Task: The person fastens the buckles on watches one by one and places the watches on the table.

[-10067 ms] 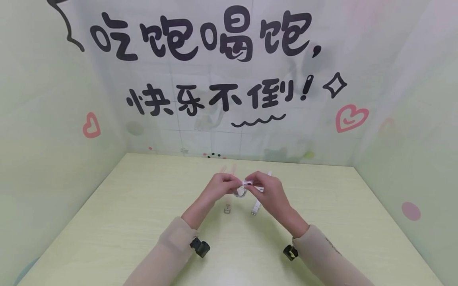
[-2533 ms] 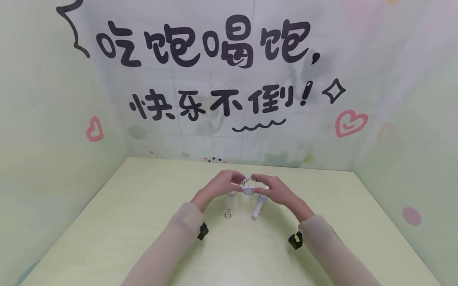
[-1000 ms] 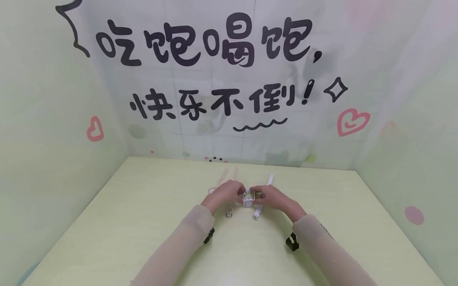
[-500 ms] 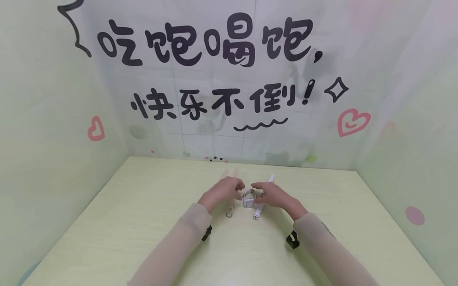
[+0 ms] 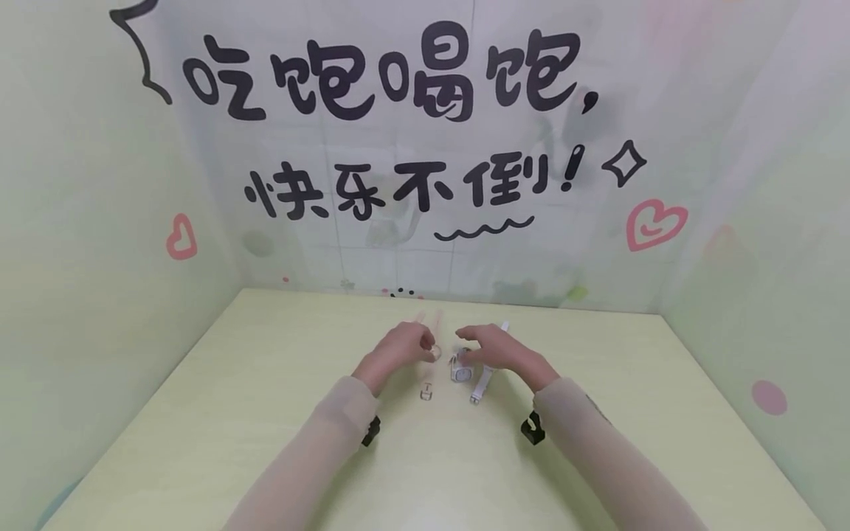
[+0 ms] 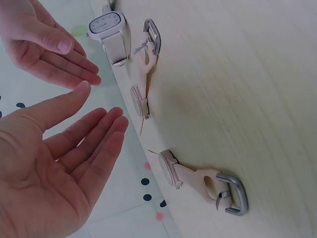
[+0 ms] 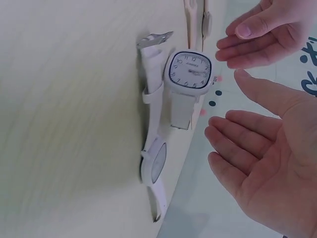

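Observation:
A white watch (image 5: 461,371) with a rounded square dial stands on the table, its strap curved into a loop. My right hand (image 5: 499,348) hovers just above and beside it with relaxed fingers, holding nothing. To its right a second white watch (image 7: 157,161) lies stretched out flat, partly under that hand in the head view. My left hand (image 5: 397,348) is over two pale pink watches (image 6: 171,168), its palm bare and fingers loosely bent in the left wrist view. The other pink watch (image 6: 140,101) lies nearer the looped one. The left hand partly hides both in the head view.
The pale wooden table (image 5: 265,413) meets a printed back wall (image 5: 412,258) just beyond the watches. Side panels stand at the left and right. Dark wrist cameras (image 5: 533,428) hang under the sleeves.
Earlier both hands worked at a white strap, then held the looped white watch raised. They lowered it to the table and let go. The left hand has since drawn away leftward.

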`<state>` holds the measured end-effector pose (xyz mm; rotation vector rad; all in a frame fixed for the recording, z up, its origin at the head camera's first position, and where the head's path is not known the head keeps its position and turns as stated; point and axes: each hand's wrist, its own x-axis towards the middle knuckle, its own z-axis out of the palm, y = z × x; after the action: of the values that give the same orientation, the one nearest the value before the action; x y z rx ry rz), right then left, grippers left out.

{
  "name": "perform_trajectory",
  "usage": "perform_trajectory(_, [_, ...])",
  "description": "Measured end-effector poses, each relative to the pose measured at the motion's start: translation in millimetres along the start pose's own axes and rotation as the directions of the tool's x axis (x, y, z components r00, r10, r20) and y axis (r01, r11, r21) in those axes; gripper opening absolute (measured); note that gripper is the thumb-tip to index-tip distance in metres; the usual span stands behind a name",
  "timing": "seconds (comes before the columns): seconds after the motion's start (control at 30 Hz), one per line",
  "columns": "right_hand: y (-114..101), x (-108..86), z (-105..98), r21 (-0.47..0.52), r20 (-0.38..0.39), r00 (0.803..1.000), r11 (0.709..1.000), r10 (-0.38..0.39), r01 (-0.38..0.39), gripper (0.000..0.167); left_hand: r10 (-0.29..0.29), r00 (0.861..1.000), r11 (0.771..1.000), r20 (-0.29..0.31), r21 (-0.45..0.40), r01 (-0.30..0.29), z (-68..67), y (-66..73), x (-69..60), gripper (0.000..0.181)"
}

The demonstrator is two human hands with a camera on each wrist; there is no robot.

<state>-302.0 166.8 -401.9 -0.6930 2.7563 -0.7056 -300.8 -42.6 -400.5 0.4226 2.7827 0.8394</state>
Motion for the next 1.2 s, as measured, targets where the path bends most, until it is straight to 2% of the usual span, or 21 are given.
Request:
perform_trajectory(0.13, [-5,5.3,-3,-0.004,0.000,1.000,1.000,0.003,-0.003,0.051,-0.089,0.996,0.996,-0.001,-0.013,0.089,0.6,-0.5,0.7,0.023])
perform_trajectory(0.27, [-9,8.0,-3,-0.004,0.000,1.000,1.000,0.003,-0.003,0.051,-0.165,0.986,0.986,0.031,0.026,0.164,5.8,-0.3,1.5,0.015])
perform_trajectory(0.37, [-11,7.8,-2,0.006,-0.004,1.000,1.000,0.003,-0.003,0.050,-0.182,0.983,0.981,0.040,0.070,0.179,11.8,0.6,3.3,0.013])
perform_trajectory(0.43, [-12,7.0,-1,0.015,-0.004,1.000,1.000,0.005,-0.005,0.050,-0.192,0.981,0.975,0.026,0.122,0.187,15.6,3.9,3.7,0.016])
perform_trajectory(0.6, [-12,4.9,0,0.031,-0.002,1.000,1.000,0.001,-0.001,0.050,-0.222,0.975,0.935,-0.023,0.277,0.220,25.3,11.0,4.8,0.027])
perform_trajectory(0.67, [-11,3.9,0,0.034,-0.006,1.000,0.999,0.001,0.000,0.050,-0.227,0.974,0.930,-0.021,0.294,0.223,29.1,10.8,7.3,0.026])
perform_trajectory(0.87, [-4,-0.7,3,0.048,-0.011,1.000,0.999,-0.004,0.005,0.049,-0.250,0.968,0.950,0.026,0.198,0.240,34.5,7.7,12.2,0.013])
perform_trajectory(1.03, [1,-6.5,4,0.083,-0.014,1.000,0.996,-0.013,0.014,0.049,-0.240,0.969,0.967,0.062,0.108,0.232,33.2,1.9,12.1,0.020])
perform_trajectory(1.13, [3,-10.1,4,0.104,-0.016,0.999,0.994,-0.032,0.033,0.049,-0.228,0.969,0.974,0.093,0.012,0.228,28.4,-2.2,12.3,0.028])
perform_trajectory(1.2, [2,-12.3,3,0.127,-0.018,0.999,0.991,-0.047,0.049,0.049,-0.211,0.973,0.974,0.097,-0.058,0.217,24.0,-4.8,12.1,0.020])
